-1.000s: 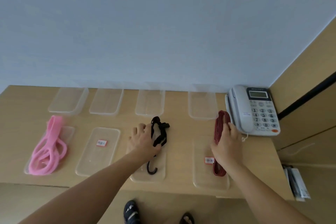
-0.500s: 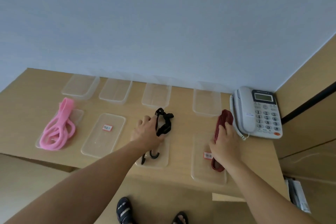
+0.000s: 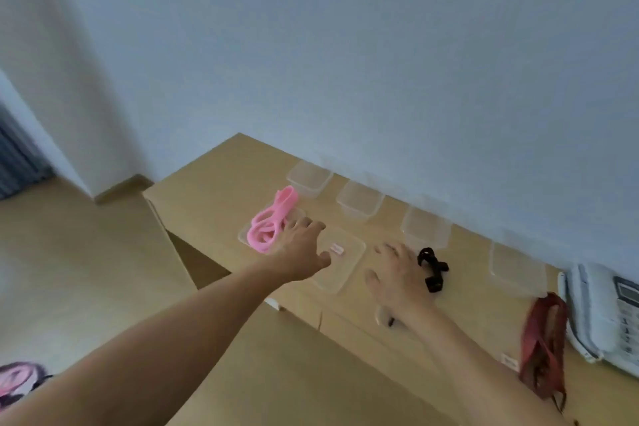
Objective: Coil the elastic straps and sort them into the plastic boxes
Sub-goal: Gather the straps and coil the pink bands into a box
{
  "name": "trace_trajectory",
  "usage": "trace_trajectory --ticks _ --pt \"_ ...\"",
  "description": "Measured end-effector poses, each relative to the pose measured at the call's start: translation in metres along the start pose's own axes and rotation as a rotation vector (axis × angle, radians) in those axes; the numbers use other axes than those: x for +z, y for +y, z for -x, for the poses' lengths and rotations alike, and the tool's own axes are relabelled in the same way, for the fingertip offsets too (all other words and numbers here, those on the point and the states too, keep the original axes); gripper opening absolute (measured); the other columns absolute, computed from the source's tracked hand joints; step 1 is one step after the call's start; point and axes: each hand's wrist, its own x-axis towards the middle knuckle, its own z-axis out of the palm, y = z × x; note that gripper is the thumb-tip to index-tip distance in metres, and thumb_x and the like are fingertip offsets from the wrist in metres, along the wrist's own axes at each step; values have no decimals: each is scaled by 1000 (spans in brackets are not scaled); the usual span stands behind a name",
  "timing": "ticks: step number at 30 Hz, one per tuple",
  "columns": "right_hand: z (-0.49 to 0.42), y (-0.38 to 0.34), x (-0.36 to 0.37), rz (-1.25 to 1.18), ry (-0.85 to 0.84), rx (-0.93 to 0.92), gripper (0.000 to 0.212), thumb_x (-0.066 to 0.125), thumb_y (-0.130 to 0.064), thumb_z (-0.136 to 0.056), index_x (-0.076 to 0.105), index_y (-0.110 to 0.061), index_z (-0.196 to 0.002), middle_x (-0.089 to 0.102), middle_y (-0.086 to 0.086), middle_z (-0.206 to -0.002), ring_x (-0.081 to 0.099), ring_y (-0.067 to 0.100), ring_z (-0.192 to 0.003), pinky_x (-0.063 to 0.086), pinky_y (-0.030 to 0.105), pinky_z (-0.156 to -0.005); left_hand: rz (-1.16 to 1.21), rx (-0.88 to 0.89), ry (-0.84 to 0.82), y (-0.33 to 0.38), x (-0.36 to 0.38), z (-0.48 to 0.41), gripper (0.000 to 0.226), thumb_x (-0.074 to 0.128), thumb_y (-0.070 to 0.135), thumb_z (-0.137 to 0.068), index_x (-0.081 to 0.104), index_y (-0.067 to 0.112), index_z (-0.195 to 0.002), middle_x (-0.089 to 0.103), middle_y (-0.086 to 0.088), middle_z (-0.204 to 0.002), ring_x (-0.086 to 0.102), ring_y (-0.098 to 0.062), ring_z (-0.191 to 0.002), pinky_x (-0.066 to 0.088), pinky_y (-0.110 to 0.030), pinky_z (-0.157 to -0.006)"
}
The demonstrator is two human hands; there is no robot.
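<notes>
The pink strap [image 3: 271, 225] lies heaped at the desk's [image 3: 214, 190] left; it looks soft, light and floppy, best gathered at its bunched loops. The left hand [image 3: 301, 249] hovers just beside it, fingers spread, empty. The right hand [image 3: 397, 277], likewise spread and empty, is beside the black strap [image 3: 432, 268].

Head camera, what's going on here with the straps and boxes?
A person is sorting elastic straps at a table. The left hand, open, is beside the pink strap; the right hand, open, is next to the black strap. Neither holds anything. The red strap lies by the phone, and the four clear boxes at the back look empty.
</notes>
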Motion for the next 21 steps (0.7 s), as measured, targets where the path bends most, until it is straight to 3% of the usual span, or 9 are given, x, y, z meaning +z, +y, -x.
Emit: trace_trajectory --ticks 6,12,21 --pt "-8 -183 37 -44 -79 -254 43 55 -36 -93 49 -18 -132 45 4 -139 38 25 -128 35 37 -106 105 -175 204 -151 -87 95 64 62 41 -88 41 21 -146 42 -3 -147 37 -25 -134 35 -38 -108" --pt "13 -345 82 -120 -180 -490 52 54 -41 -94 46 -17 -139 39 2 -146 29 23 -137 29 38 -112 138 -421 343 -282 -123 207 62 60 43 -89 43 21 -145 44 -4 -145 36 -25 -136 38 -41 -108" --pt "29 -475 142 -149 -388 -837 55 54 -43 -95 46 -17 -142 36 -2 -149 26 16 -139 26 34 -115 224 -744 427 -404 -108 311 59 61 46 -88 47 24 -141 44 1 -144 34 -20 -134 34 -33 -105"
